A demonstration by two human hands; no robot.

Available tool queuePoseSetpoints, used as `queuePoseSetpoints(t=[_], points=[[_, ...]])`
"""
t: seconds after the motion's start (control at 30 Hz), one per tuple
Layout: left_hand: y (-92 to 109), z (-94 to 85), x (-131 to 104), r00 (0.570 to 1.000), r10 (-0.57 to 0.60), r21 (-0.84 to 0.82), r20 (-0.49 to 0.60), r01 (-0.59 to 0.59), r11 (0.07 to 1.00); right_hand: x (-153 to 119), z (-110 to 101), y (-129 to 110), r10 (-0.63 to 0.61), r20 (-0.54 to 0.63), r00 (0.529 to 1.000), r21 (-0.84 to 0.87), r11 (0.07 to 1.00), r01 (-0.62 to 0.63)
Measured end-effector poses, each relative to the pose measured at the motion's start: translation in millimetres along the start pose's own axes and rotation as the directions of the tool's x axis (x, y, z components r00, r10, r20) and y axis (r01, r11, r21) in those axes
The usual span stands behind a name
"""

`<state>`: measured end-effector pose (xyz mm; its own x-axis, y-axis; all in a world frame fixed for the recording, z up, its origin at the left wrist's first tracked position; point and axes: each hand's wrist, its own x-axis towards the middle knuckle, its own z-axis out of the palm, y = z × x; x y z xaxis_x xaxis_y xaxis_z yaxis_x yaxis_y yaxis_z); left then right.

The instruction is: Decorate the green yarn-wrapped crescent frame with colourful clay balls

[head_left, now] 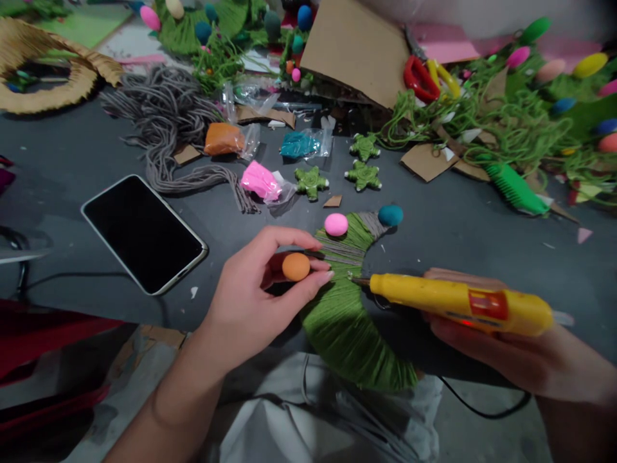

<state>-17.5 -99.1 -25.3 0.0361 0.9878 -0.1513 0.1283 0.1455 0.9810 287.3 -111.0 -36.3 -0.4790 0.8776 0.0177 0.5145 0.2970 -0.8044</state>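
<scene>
A curved piece wrapped in green yarn [337, 321] lies at the table's front edge, with grey yarn bands near its top. My left hand [263, 289] rests its fingertips on the piece's left edge; an orange egg-shaped ball [295, 267] sits between thumb and fingers. My right hand [491, 341] is wrapped round a yellow glue gun [434, 296], whose nozzle points left and meets the green yarn at a small clear blob. Above, a pink ball [336, 224] and a teal ball [390, 215] sit at the piece's upper end.
A phone [144, 235] lies left on the dark table [482, 231]. Beyond are grey yarn [164, 128], green yarn stars [364, 175], small clay packets [260, 180], cardboard [357, 51], red-handled scissors [421, 79] and a green brush [515, 186]. A black cable [482, 411] hangs below right.
</scene>
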Motion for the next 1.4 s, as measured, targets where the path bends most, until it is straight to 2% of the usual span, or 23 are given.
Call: queuePoseSetpoints(t=[0.1,0.23,0.3,0.43,0.7,1.0,1.2,1.3,1.4], points=[[-6.1,-0.8,-0.2,0.999,0.036,0.028,0.013,-0.036,0.999,5.0,-1.0,-3.5,-0.140,0.062,0.988,-0.139,0.979,0.147],[-19.7,-2.1,-0.6,0.980,0.195,0.042,0.033,-0.196,0.980,10.4,-0.6,-4.7,-0.240,0.075,0.968,-0.199,0.947,0.250],[-24.6,-2.9,-0.7,0.970,0.238,0.052,0.043,-0.240,0.969,10.1,0.2,-3.1,-0.273,0.073,0.959,-0.223,0.933,0.282],[-27.0,-3.9,-0.4,0.967,0.248,0.084,0.058,-0.253,0.964,5.5,0.7,0.1,-0.244,0.059,0.968,-0.252,0.935,0.251],[-28.3,-4.1,-0.4,0.966,0.254,0.123,0.049,-0.258,0.958,9.7,-0.1,-9.3,-0.226,0.077,0.971,-0.164,0.958,0.236],[-27.5,-3.9,0.1,0.964,0.259,0.136,0.055,-0.264,0.955,7.0,1.4,-3.2,-0.180,0.047,0.982,-0.145,0.972,0.185],[-27.5,-3.9,-0.3,0.964,0.261,0.155,0.052,-0.266,0.951,3.8,1.7,-0.7,-0.120,0.042,0.992,-0.198,0.972,0.126],[-27.2,-3.6,-0.5,0.965,0.256,0.152,0.051,-0.260,0.953,0.3,1.6,2.0,-0.087,-0.009,0.996,-0.246,0.966,0.082],[-27.0,-3.8,-0.7,0.968,0.245,0.143,0.051,-0.250,0.958,0.5,0.9,3.0,-0.093,0.008,0.996,-0.217,0.972,0.092]])
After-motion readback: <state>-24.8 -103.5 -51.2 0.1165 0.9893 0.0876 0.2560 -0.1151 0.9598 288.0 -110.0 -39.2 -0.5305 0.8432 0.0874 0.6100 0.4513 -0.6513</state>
